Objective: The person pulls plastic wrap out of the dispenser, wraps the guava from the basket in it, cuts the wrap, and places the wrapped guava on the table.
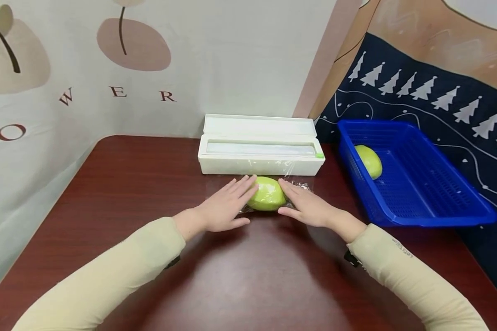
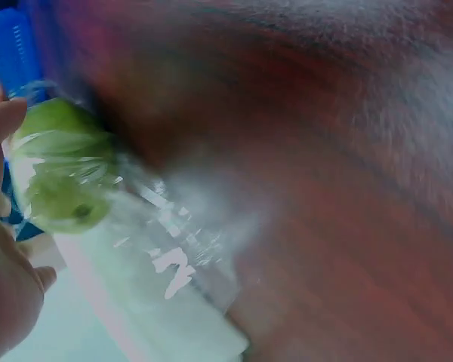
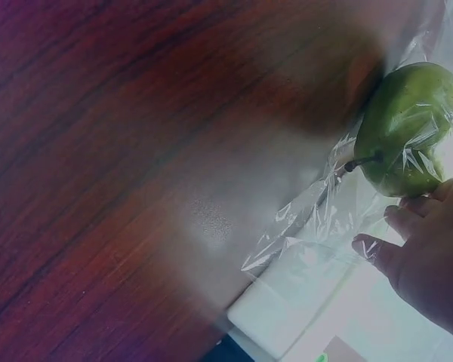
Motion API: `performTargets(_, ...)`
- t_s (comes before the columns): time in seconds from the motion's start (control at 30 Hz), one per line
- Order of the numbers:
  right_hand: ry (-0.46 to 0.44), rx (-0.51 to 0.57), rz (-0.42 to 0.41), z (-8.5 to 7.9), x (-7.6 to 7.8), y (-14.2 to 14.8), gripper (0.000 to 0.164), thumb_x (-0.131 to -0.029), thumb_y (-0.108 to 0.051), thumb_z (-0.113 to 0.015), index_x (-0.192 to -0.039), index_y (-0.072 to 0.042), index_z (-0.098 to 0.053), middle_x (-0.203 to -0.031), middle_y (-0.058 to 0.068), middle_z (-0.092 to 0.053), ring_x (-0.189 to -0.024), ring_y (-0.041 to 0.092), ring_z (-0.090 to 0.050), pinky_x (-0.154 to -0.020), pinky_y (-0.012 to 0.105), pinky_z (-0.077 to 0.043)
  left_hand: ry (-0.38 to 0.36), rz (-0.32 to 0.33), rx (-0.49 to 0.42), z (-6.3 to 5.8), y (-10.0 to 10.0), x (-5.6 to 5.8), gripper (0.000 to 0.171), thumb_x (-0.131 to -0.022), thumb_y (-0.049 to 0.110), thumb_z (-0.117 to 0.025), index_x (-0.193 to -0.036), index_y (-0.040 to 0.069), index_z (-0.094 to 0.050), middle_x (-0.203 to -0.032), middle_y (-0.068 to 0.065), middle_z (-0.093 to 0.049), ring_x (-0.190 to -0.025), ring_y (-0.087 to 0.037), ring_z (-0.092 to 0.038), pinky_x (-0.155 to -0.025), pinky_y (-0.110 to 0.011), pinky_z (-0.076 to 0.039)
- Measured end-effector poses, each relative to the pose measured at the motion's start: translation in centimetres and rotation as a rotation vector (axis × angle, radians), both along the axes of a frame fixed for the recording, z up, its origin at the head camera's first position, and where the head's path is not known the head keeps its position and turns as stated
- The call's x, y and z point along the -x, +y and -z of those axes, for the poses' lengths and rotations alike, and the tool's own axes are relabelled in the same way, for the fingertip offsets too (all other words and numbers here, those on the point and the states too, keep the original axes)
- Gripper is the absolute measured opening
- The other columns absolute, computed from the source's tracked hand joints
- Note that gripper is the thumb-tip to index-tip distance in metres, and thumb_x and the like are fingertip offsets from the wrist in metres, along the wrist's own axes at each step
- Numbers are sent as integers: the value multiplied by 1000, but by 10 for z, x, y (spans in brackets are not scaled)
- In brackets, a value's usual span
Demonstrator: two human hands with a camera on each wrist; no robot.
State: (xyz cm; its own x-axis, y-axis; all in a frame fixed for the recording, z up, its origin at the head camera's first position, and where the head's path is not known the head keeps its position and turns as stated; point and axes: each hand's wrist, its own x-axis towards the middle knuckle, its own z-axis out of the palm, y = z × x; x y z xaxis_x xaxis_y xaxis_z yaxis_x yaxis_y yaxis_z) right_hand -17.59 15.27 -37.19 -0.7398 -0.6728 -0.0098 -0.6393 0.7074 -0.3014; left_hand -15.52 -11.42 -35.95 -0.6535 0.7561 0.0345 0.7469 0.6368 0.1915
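Note:
A green pear lies on the table in front of a white cling film box, with clear cling film over it and crumpled out at its sides. Its dark stem shows in the right wrist view. My left hand rests against the pear's left side, fingers extended. On the other side, the straight fingers of my right hand touch the film and the pear's right end. Neither hand is curled round the fruit. In the left wrist view, the wrapped pear stands beside the fingertips.
Behind the pear stands the white cling film box, lid raised, with a green slider at its right end. To the right, a blue basket holds another green fruit. The dark red table meets a printed curtain at the back.

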Motion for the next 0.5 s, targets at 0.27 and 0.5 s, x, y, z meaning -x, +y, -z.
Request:
performTargets(0.27, 9, -43, 6, 6, 1, -3, 88, -90, -40, -58, -146, 8, -11, -153, 24, -18, -140, 35, -26, -112, 53, -25, -95, -53, -39, 15, 0, 13, 83, -90, 35, -59, -148, -2, -12, -156, -20, -11, -143, -31, -18, -115, -48, -21)
performTargets(0.5, -15, 47, 22, 9, 14, -4, 99, -77, -36, -75, -146, 6, -17, -149, 22, -31, -135, 36, -35, -110, 49, -31, -111, -90, -153, 19, 5, 21, 89, -83, 32, -68, -148, -1, -17, -153, -18, -20, -140, -30, -24, -113, -43, -28)
